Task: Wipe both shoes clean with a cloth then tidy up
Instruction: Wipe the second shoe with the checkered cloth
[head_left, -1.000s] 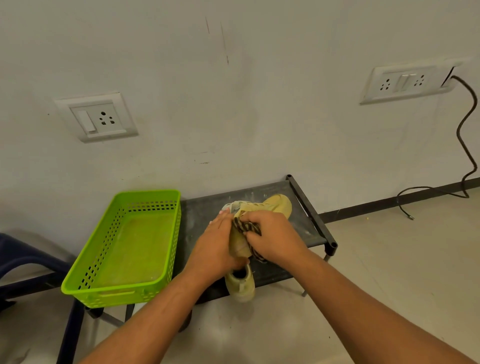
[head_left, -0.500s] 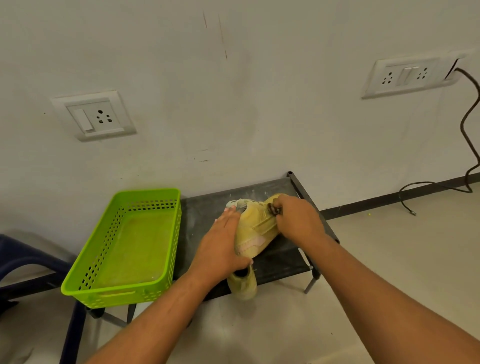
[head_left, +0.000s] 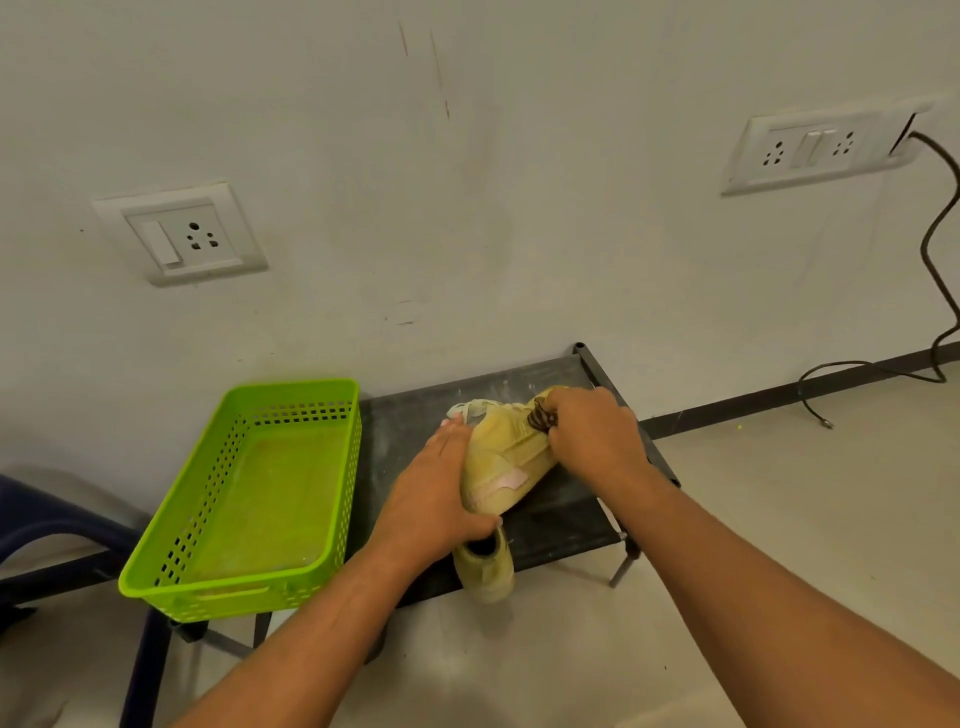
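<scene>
Over the dusty black rack (head_left: 561, 525), the left hand (head_left: 434, 499) clasps a soft yellow shoe (head_left: 506, 457); the right hand (head_left: 597, 436), clenched, presses a crumpled striped cloth (head_left: 542, 417) onto it.

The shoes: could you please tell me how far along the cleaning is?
Done: nothing visibly finished. In hand: the right hand presses the striped cloth to the far end of one shoe, which the left hand steadies. Left: the second shoe lies at the rack front edge, whether wiped I cannot tell; then tidying up.
</scene>
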